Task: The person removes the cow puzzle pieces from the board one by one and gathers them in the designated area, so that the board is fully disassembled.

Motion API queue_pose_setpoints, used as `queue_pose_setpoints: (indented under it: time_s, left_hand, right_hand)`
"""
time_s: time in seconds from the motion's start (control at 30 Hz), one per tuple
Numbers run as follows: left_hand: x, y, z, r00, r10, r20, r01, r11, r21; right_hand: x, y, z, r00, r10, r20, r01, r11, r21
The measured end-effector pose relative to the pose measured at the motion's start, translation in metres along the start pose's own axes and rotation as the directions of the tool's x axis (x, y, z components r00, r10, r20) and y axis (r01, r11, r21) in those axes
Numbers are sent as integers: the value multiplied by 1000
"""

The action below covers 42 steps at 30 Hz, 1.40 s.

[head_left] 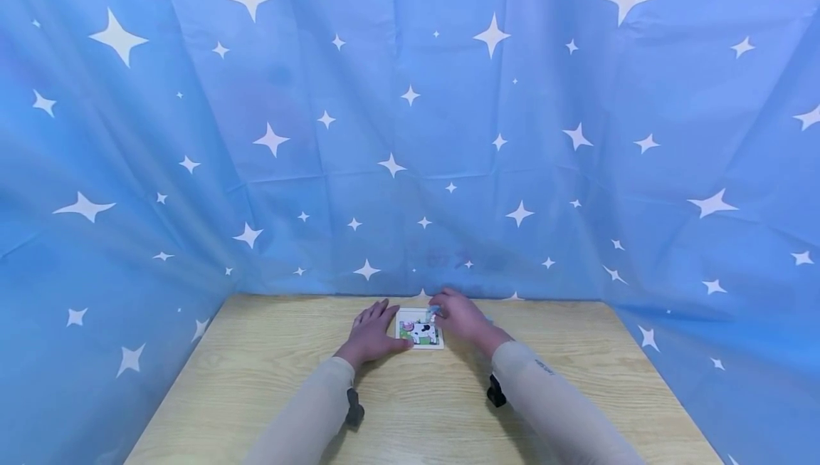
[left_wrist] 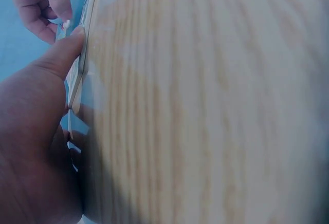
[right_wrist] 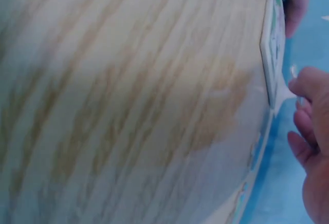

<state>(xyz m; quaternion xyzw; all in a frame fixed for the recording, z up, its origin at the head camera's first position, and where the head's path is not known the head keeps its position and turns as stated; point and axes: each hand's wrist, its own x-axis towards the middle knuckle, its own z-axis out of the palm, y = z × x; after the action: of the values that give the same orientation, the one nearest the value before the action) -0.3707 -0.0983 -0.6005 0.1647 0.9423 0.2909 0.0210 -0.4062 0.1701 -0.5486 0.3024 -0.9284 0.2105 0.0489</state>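
Note:
A small jigsaw puzzle board (head_left: 419,340) with a black-and-white cow picture and a pale frame lies near the back of the table. My left hand (head_left: 373,335) holds it at the left side, thumb along the near edge and fingers toward the far left corner. Over the board's upper right corner, my right hand (head_left: 463,317) pinches a light-blue puzzle piece (head_left: 434,309) between thumb and fingers. In the right wrist view those fingertips stand just off the board (right_wrist: 268,49), and the piece is mostly hidden by them.
More flat puzzle pieces (right_wrist: 240,198) lie on the wooden table (head_left: 269,372) to the right of the board, largely hidden behind my right wrist in the head view. A blue curtain with white stars (head_left: 391,166) hangs close behind the table and along both sides.

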Motion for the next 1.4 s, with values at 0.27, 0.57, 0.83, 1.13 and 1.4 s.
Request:
queue_pose_setpoints:
  time_s: [0.27, 0.57, 0.83, 1.13, 1.4]
  left_hand:
    - [-14, 25, -18, 1000, -21, 18, 21, 1000, -22]
    - [-1, 1, 1, 1000, -3, -6, 3, 1000, 12]
    - [-5, 5, -4, 1000, 25, -6, -25, 1000, -18]
    - [-6, 6, -3, 1000, -3, -8, 3, 1000, -15]
    - [-10, 13, -8, 1000, 13, -11, -13, 999, -34]
  right_hand:
    - [-5, 4, -9, 999, -33, -27, 35, 997, 67]
    - [-14, 1, -28, 999, -33, -22, 36, 993, 113]
    - [-24, 6, -40, 1000, 1, -17, 1, 992, 130]
    - [-37, 18, -52, 1000, 20, -9, -19, 985, 171]
    - [-49, 30, -65, 999, 32, -14, -29, 988, 153]
